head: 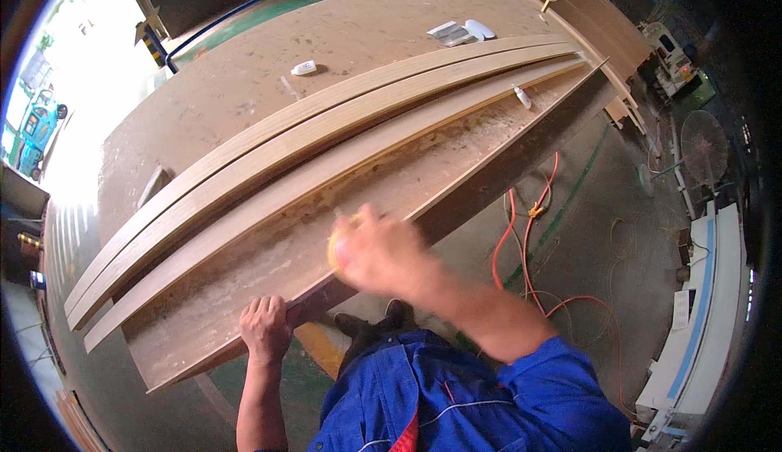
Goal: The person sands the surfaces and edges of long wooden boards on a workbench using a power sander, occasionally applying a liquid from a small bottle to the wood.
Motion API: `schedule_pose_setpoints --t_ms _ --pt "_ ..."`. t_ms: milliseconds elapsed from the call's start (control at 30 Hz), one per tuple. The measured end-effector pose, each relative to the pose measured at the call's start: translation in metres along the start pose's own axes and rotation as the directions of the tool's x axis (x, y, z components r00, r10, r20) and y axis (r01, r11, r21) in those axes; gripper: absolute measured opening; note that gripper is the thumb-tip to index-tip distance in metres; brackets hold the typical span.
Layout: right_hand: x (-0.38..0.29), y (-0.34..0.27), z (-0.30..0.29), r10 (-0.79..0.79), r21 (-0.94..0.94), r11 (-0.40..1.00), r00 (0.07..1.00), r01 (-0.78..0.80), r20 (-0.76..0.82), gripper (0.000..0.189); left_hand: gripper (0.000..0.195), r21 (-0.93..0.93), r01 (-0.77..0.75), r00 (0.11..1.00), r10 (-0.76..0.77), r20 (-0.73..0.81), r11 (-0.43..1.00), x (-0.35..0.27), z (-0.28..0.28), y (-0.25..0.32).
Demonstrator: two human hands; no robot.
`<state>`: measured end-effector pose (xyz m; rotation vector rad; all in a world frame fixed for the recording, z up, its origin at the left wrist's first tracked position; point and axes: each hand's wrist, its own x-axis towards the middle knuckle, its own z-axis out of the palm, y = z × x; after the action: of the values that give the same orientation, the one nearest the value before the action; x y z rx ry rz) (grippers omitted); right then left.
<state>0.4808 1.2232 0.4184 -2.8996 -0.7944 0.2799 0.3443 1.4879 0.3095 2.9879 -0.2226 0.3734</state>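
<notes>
My left hand point(266, 325) is closed over the near edge of a long brown wooden panel point(464, 198), which runs along the front of the worktable point(244, 79). My right hand point(382, 250), smeared by motion, is at the same edge farther right. Its fingers hold a yellowish, round-edged thing point(334, 253), too blurred to name. Behind the edge, the brown surface point(269, 269) carries pale dusty smears. A light wood strip point(305, 189) lies along it, and two pale planks point(287, 119) rest side by side beyond.
A small white nozzle bottle point(521, 96) lies behind the panel's right part. Farther back are a white bottle point(303, 68) and some packets point(452, 33). An orange hose point(500, 250) trails over the floor at right, near a standing fan point(704, 146).
</notes>
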Motion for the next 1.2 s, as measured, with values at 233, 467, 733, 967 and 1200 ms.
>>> schedule_pose_setpoints --t_ms 233,467,733,967,1200 --pt "-0.009 0.231 -0.042 0.49 0.078 0.872 0.857 -0.484 -0.158 0.045 0.026 -0.02 -0.003 1.0 0.003 0.002 1.0 0.006 -0.003 0.006" --pt "-0.004 0.129 -0.031 0.302 0.032 0.953 0.952 -0.301 -0.043 0.048 0.037 -0.001 0.041 0.999 -0.041 0.016 0.999 -0.003 -0.003 0.007" --pt "0.001 -0.062 0.007 -0.201 0.042 0.979 0.979 0.2 0.037 0.035 0.03 -0.023 0.031 0.999 -0.031 0.036 0.999 -0.001 0.004 0.004" --pt "0.007 0.056 -0.02 0.227 0.041 0.973 0.973 -0.225 -0.039 0.049 0.026 0.053 0.119 0.989 -0.124 0.083 0.991 -0.09 -0.04 -0.097" --pt "-0.003 0.12 -0.025 0.427 0.043 0.904 0.892 -0.425 -0.15 0.047 0.041 0.063 0.092 0.992 -0.097 0.079 0.994 -0.183 -0.08 -0.216"
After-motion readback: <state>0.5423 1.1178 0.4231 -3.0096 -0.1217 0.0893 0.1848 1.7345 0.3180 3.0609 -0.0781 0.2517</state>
